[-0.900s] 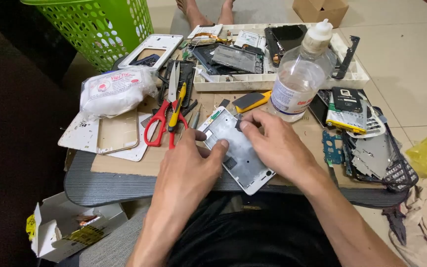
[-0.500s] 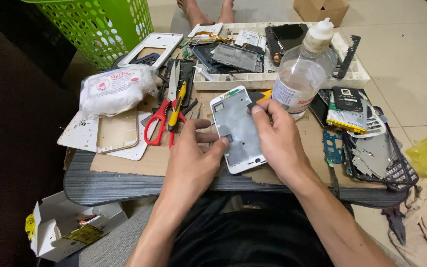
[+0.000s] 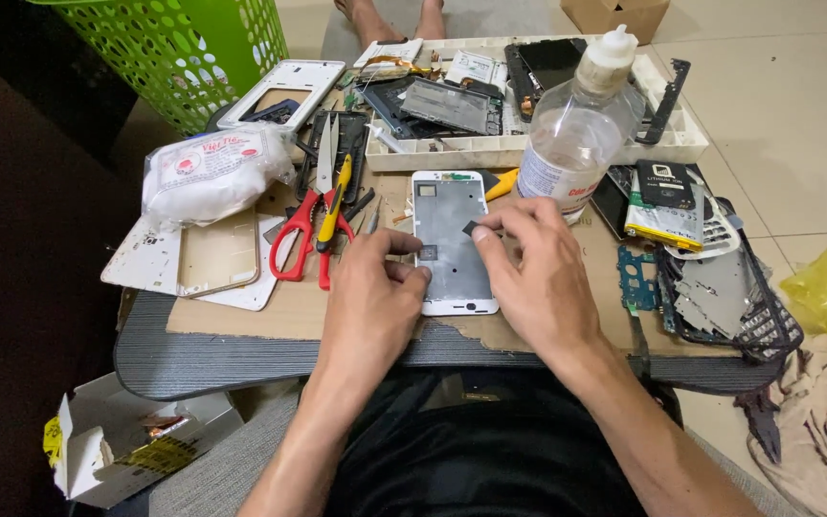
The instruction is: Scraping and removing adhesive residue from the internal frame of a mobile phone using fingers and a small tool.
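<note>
A white phone frame (image 3: 451,230) with a grey metal inside lies upright on the brown cardboard (image 3: 270,311) in front of me. My left hand (image 3: 375,297) holds its left edge, thumb and forefinger against the frame. My right hand (image 3: 536,263) rests on the right side of the frame and pinches a small dark part (image 3: 471,228) between thumb and forefinger over the metal plate.
Red-handled scissors (image 3: 299,230) and a yellow cutter (image 3: 335,196) lie to the left, beside a white plastic bag (image 3: 208,168). A clear bottle (image 3: 576,120) stands behind the frame. A white tray (image 3: 528,144) holds phone parts. A green basket (image 3: 193,48) stands far left.
The phone frame has been turned from a slanted position to straight upright. My right hand has shifted to its right side and now pinches a small dark part.
</note>
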